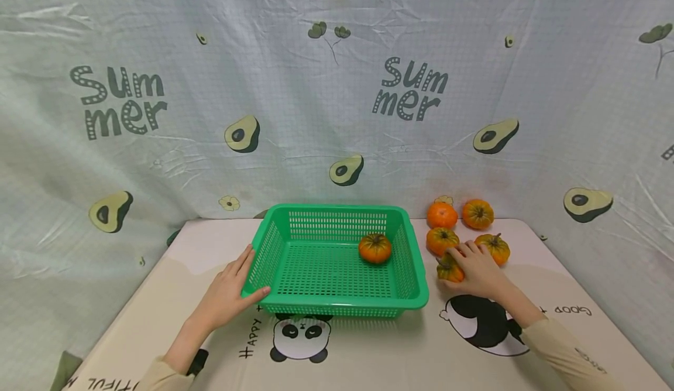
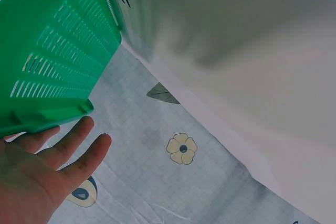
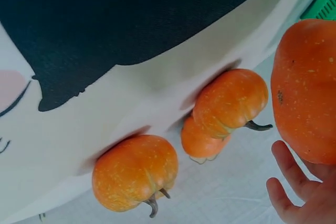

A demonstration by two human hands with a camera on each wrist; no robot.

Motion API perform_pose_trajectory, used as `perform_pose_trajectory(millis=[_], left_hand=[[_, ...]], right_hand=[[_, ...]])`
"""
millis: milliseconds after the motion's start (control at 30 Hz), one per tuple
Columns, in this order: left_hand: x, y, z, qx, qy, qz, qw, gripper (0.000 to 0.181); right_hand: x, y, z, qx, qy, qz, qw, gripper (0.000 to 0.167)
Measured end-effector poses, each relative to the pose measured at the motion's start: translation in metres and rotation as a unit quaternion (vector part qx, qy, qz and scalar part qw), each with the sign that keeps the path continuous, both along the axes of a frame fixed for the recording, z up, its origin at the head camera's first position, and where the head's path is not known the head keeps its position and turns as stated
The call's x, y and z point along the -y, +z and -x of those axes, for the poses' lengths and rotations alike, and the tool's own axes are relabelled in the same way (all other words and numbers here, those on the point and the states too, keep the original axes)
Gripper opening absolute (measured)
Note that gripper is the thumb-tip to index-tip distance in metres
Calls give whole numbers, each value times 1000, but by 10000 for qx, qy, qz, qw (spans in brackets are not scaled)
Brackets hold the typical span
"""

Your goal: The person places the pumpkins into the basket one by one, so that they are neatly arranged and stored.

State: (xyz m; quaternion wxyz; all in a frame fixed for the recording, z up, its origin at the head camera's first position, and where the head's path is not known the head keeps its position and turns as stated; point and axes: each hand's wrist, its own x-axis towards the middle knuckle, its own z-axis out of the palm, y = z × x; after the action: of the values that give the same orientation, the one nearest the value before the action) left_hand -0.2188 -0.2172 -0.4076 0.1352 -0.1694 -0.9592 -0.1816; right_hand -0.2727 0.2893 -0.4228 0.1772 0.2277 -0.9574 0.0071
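A small orange-green pumpkin (image 1: pixel 450 268) is gripped in my right hand (image 1: pixel 478 271), tilted with its stem toward the upper left. In the right wrist view that pumpkin (image 3: pixel 307 90) fills the right edge, fingers (image 3: pixel 287 166) against its underside. Whether it touches the table cannot be told. My left hand (image 1: pixel 223 295) rests on the left rim of a green plastic basket (image 1: pixel 337 301), fingers fairly straight, thumb over the front corner. The left wrist view shows its fingers (image 2: pixel 79 156) outside the basket wall (image 2: pixel 63 45). One pumpkin (image 1: pixel 375 249) sits inside the basket, right of centre.
Behind my right hand stand more pumpkins: one close by (image 1: pixel 442 241), one to the right (image 1: pixel 494 249), and two at the back, a plain orange one (image 1: pixel 442 215) and a striped one (image 1: pixel 478 213). A printed cloth (image 1: pixel 295 163) hangs behind the table (image 1: pixel 368 356).
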Motion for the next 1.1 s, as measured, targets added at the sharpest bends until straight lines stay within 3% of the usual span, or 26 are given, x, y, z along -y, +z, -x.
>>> perform_pose_trajectory(millis=[500,867,1100], left_hand=[[-1,1,0,9,23,21,10000,84],[-1,1,-1,24,18,20,10000,83],[-1,2,-1,20,16,24,10000,83]], right_hand=[[10,5,2,-321,381,370,9981,67],[18,22,10,-1370,1088,394,9838,61],[26,38,10,-1672,1107,727,9770,62]])
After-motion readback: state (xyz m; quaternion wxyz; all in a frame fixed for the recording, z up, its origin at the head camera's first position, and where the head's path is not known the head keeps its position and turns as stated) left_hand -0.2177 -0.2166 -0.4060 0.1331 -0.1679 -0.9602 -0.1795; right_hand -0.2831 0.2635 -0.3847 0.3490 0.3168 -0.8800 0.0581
